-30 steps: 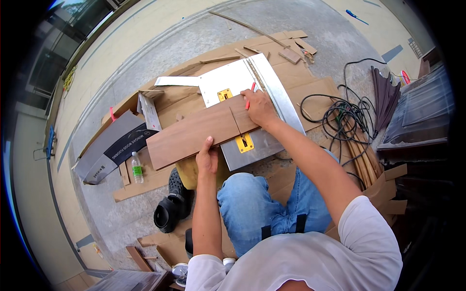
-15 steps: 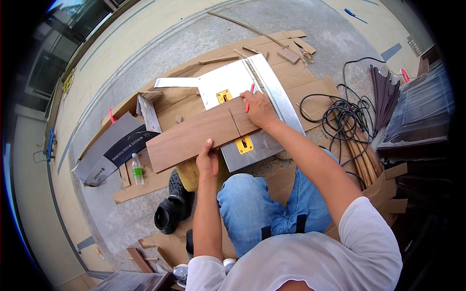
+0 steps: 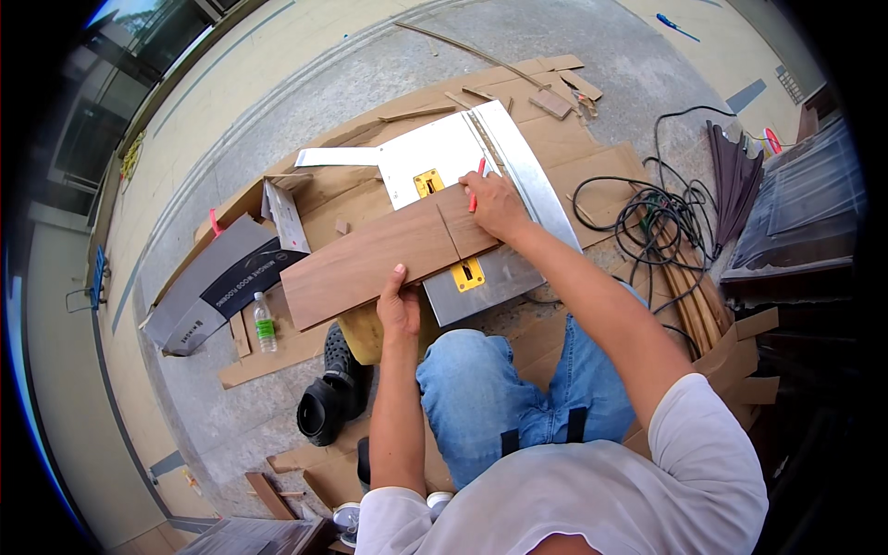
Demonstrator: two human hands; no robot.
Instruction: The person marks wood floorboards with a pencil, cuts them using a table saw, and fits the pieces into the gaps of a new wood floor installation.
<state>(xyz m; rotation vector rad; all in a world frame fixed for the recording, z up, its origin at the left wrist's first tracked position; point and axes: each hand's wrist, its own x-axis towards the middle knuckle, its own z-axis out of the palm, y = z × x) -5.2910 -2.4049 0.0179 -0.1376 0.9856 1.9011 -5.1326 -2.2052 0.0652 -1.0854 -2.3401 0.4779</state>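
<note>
- My left grip (image 3: 400, 310) clamps the wood plank (image 3: 365, 259), overhanging the saw bench (image 3: 439, 148)'s left edge.
- My right grip (image 3: 499, 205) clasps a red pen (image 3: 473, 201).
- Crosswise line (image 3: 449, 231) seems done; whether it's severed, I can't tell.

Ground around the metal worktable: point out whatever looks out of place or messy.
The black cable to the right lies in a loose tangle, its loops crossing rather than neatly coiled. Beyond the metal worktable, wood scraps lie scattered at odd angles on the cardboard.
</note>
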